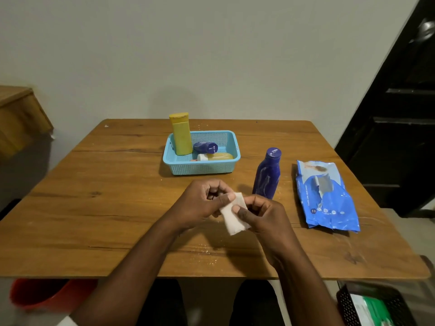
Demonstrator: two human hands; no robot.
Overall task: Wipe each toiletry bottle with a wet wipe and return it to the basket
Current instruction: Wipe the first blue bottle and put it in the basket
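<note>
Both hands, left hand (pixel 207 203) and right hand (pixel 261 215), pinch a wet wipe (pixel 234 214); the blue bottle (pixel 267 175) stands unwiped outside the basket (pixel 202 167), likely next.

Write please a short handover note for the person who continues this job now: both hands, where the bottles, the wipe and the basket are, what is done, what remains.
Hands: left hand and right hand both pinch one white wet wipe above the table; neither touches a bottle.
Things: tall blue bottle stands upright on the table, outside the basket, beside the wipes pack. In the basket: yellow bottle upright, small blue bottle and pale yellow bottle lying down.
Done: a wipe is out and one bottle is out. Which bottles are already wiped cannot be told.
Left: probably wipe the tall blue bottle, return it, then do any unwiped ones.
</note>
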